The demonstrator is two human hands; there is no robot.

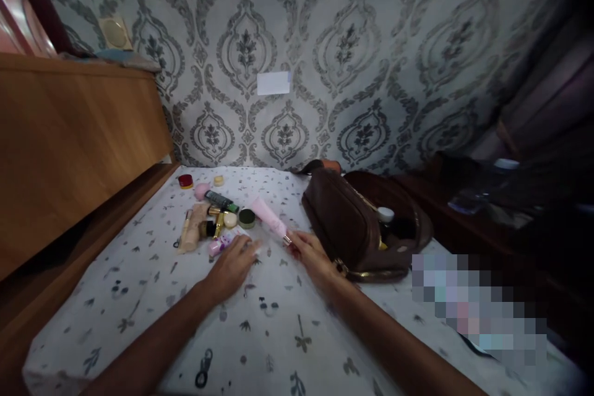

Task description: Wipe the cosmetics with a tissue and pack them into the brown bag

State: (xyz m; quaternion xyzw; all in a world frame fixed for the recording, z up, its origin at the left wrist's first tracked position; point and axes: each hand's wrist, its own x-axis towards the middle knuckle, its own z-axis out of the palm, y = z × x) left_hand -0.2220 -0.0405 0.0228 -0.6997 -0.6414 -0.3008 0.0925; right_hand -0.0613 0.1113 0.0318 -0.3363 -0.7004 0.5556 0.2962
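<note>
My right hand (309,252) is closed around the capped end of a pale pink squeeze tube (269,215), which points away to the upper left. My left hand (234,266) is over the sheet with its fingers stretched forward, a little blurred. Right by its fingertips lies a white and purple tube with a pink cap (217,247); whether they touch, I cannot tell. Behind it are a dark green round jar (247,218), a cream-coloured round container (230,219), a gold tube (218,225), a beige tube-like pack (192,230) and a dark bottle with a green end (219,199).
An open brown handbag (341,216) stands to the right, a white-capped item (385,215) inside. A red jar (185,181) and a pink item (202,190) lie farther back. A wooden panel (78,148) borders the left; a patterned wall (297,31) closes the back.
</note>
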